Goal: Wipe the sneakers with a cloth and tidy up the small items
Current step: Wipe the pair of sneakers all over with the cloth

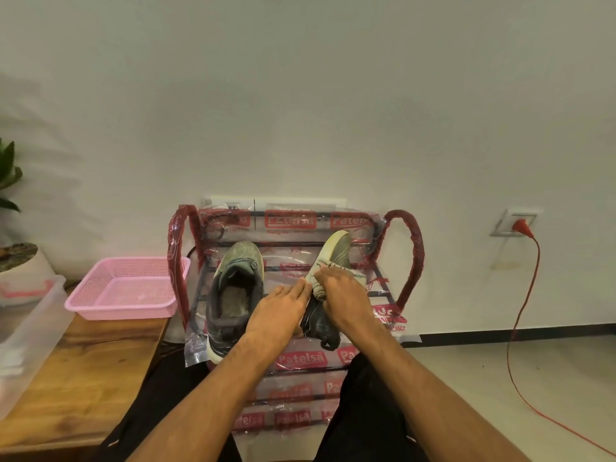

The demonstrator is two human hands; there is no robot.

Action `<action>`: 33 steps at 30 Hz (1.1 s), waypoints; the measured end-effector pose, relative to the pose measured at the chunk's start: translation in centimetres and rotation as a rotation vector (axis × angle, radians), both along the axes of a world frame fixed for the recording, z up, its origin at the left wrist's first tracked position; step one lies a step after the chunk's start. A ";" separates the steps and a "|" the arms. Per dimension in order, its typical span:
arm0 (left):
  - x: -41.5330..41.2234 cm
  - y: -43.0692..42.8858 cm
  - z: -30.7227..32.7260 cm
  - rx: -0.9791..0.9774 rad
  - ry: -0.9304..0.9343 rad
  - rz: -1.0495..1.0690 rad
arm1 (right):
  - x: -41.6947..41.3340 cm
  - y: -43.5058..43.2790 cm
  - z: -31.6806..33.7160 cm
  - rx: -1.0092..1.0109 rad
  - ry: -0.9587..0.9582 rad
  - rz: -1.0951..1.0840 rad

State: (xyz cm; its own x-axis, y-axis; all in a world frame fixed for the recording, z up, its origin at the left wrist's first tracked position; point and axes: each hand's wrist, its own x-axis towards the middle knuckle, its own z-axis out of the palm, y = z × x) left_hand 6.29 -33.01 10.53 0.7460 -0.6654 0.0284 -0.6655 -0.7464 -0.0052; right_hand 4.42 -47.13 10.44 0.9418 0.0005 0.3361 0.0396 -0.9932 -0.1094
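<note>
On the plastic-wrapped rack (405, 261) in front of us stand both sneakers. The left sneaker (233, 288) sits upright with its opening toward us. The right sneaker (336, 251) is tipped on its side, its pale sole turned up and its dark heel nearest us. Our right hand (345, 295) has its fingers curled over a white cloth (318, 278), pressing it against that sneaker's side. Our left hand (276, 311) lies flat with fingers straight and together, the tips touching the sneaker just beside the cloth and holding nothing. Both hands hide the sneaker's middle, and our forearms cover part of the lower shelves. Left of the rack, a pink basket (123, 288) and a clear box (26, 328) sit on a wooden table (83, 371), with a potted plant (10, 195) behind. To the right, a red cable (523, 295) runs from a wall socket (506, 225) down to the floor.
</note>
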 end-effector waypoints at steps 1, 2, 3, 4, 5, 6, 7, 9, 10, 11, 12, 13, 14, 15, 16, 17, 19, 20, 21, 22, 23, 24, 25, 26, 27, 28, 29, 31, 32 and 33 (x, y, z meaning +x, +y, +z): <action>-0.1 0.0 0.0 -0.006 -0.002 -0.004 | -0.7 0.1 -0.4 0.035 -0.016 -0.018; -0.1 0.0 0.0 -0.013 -0.003 -0.005 | -1.5 0.2 -0.8 0.058 -0.023 -0.026; -0.2 0.0 0.0 -0.022 -0.005 -0.003 | -2.2 0.3 -1.0 0.070 -0.023 -0.027; -0.2 0.1 0.0 -0.031 -0.008 -0.001 | -2.9 0.4 -1.2 0.078 -0.014 -0.015; -0.2 0.1 0.1 -0.036 -0.009 0.002 | -3.5 0.6 -1.3 0.089 0.003 0.001; -0.3 0.1 0.2 -0.037 -0.008 0.005 | -4.2 0.7 -1.3 0.102 0.021 0.010; -0.3 0.1 0.3 -0.036 -0.004 0.007 | -4.7 0.7 -1.2 0.120 0.037 0.012; -0.4 0.1 0.4 -0.030 0.009 0.013 | -5.5 0.4 -0.6 0.186 0.075 0.015; -0.5 0.1 0.4 -0.027 0.015 0.016 | -5.8 0.1 0.0 0.225 0.110 0.020; -0.5 0.1 0.4 -0.025 0.020 0.019 | -6.0 -0.3 0.6 0.264 0.156 0.026; -0.4 0.1 0.4 -0.025 0.027 0.024 | -6.2 -0.9 1.2 0.301 0.200 0.032; -0.4 0.2 0.5 -0.024 0.039 0.032 | -6.3 -1.4 1.5 0.335 0.229 0.033; -0.3 0.2 0.5 -0.020 0.052 0.039 | -6.3 -1.9 1.8 0.361 0.234 0.026; -0.2 0.2 0.5 -0.012 0.067 0.046 | -6.3 -2.3 2.0 0.379 0.219 0.008; -0.1 0.2 0.4 -0.003 0.079 0.055 | -6.2 -2.7 2.0 0.391 0.190 -0.020; -0.1 0.1 0.2 0.005 0.089 0.065 | -6.1 -2.9 2.0 0.401 0.156 -0.058; -0.3 -0.2 -0.3 0.020 0.087 0.090 | -5.9 -3.3 1.9 0.420 0.097 -0.130; -0.5 -0.4 -0.6 0.031 0.075 0.100 | -5.8 -3.4 1.9 0.428 0.082 -0.151; -0.7 -0.5 -0.8 0.042 0.061 0.109 | -5.8 -3.5 1.8 0.431 0.082 -0.165; -0.9 -0.7 -1.1 0.047 0.048 0.118 | -5.7 -3.5 1.6 0.430 0.087 -0.170; -1.0 -0.9 -1.2 0.044 0.036 0.128 | -5.7 -3.3 1.5 0.424 0.092 -0.174; -1.1 -1.1 -1.3 0.037 0.024 0.139 | -5.6 -3.2 1.3 0.420 0.090 -0.177; -1.1 -1.2 -1.4 0.025 0.016 0.150 | -5.5 -3.1 1.2 0.418 0.086 -0.183; -1.1 -1.3 -1.5 0.014 0.010 0.157 | -5.4 -3.0 1.1 0.413 0.078 -0.189; -1.1 -1.3 -1.5 0.003 0.008 0.161 | -5.2 -2.9 1.2 0.411 0.071 -0.197; -1.1 -1.3 -1.5 -0.006 0.010 0.161 | -5.0 -2.8 1.1 0.417 0.065 -0.205; -1.1 -1.2 -1.5 -0.015 0.012 0.161 | -4.9 -2.6 1.2 0.431 0.060 -0.209; -1.4 -1.1 -1.5 -0.037 0.008 0.158 | -4.7 -2.3 1.2 0.454 0.058 -0.205; -1.6 -1.1 -1.5 -0.049 0.002 0.155 | -4.6 -2.1 1.3 0.460 0.057 -0.199; -1.8 -1.1 -1.4 -0.062 -0.002 0.149 | -4.6 -2.0 1.4 0.464 0.057 -0.195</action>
State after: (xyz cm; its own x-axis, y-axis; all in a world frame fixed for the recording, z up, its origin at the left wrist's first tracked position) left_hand 4.52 -34.16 9.11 0.8362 -0.5441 0.0682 -0.5473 -0.8358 0.0428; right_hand -0.20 -49.14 11.80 0.9263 -0.3144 0.2075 -0.1605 -0.8278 -0.5376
